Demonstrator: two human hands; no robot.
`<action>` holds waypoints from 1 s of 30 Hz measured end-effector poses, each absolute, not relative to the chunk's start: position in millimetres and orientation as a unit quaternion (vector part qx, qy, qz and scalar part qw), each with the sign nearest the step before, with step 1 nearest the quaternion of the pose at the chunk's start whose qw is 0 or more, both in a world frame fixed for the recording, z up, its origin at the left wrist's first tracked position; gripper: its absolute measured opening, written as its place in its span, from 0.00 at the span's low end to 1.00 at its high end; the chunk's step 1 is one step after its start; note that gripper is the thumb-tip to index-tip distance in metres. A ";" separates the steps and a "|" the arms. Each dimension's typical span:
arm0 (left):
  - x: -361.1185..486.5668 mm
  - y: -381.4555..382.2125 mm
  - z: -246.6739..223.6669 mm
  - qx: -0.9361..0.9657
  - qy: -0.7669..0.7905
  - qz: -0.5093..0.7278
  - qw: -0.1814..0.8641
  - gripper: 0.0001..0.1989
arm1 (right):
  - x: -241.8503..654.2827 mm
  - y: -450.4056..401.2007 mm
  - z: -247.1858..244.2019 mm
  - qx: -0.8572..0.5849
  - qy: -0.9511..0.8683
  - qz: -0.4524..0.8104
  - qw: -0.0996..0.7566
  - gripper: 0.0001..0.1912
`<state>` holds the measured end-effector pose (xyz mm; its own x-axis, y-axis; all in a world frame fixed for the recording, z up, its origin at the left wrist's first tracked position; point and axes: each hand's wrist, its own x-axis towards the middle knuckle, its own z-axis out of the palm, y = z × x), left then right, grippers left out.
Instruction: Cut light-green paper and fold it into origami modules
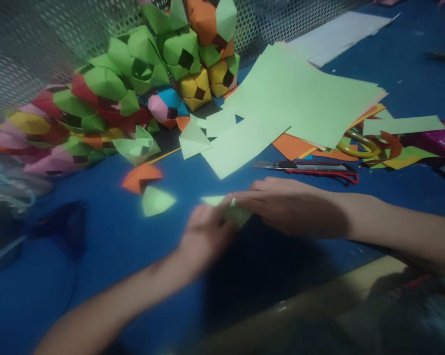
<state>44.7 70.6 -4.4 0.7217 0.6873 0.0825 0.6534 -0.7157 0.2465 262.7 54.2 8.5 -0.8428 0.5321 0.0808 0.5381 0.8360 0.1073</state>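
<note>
Between my two hands is a small piece of pale green paper [237, 215], low over the blue table and partly hidden by fingers. My left hand [207, 229] is closed on its left side, thumb and forefinger on the paper. From the right, my right hand [277, 199] has its fingers closed at the paper's upper edge. Motion blurs both hands a little. Just left of them lie a folded pale green piece [157, 201] and a folded orange piece [141, 177]. Beyond the hands is a pale green sheet strip [240, 145].
A stack of pale green paper [303, 93] lies behind the hands. A box cutter [307, 168], blade out, and yellow-handled scissors [359, 145] are to the right. Folded coloured paper balls [129, 64] pile against a perforated metal panel [59, 39]. The table's near edge [299, 315] runs below.
</note>
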 end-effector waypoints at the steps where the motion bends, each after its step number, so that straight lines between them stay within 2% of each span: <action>1: 45.2 70.7 -3.8 0.923 0.365 0.077 0.097 0.14 | 261.7 53.1 8.2 -0.290 -0.954 -0.073 0.015 0.13; 9: 46.6 68.2 3.4 0.935 0.351 0.026 0.043 0.11 | 263.8 48.3 12.7 -0.330 -0.939 -0.098 0.000 0.11; 18: 46.4 64.7 0.7 0.948 0.293 0.030 -0.120 0.07 | 262.8 38.6 26.0 -0.391 -0.910 -0.092 -0.104 0.14; 23: 46.6 63.8 1.8 0.934 0.333 0.010 -0.133 0.11 | 263.6 38.4 26.2 -0.406 -0.904 -0.089 -0.100 0.12; 27: 45.3 65.5 2.1 0.927 0.342 0.015 -0.154 0.14 | 263.5 40.4 30.7 -0.410 -0.901 -0.063 -0.131 0.13; 30: 44.4 68.3 3.8 0.926 0.354 0.001 -0.135 0.16 | 262.6 41.6 32.9 -0.419 -0.897 -0.047 -0.135 0.13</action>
<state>44.4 68.3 3.8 0.7500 0.6542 0.0977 0.6548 -0.7136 -0.2489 262.6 41.6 32.9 -0.6128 0.7635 -0.2036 0.7381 0.6451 0.1978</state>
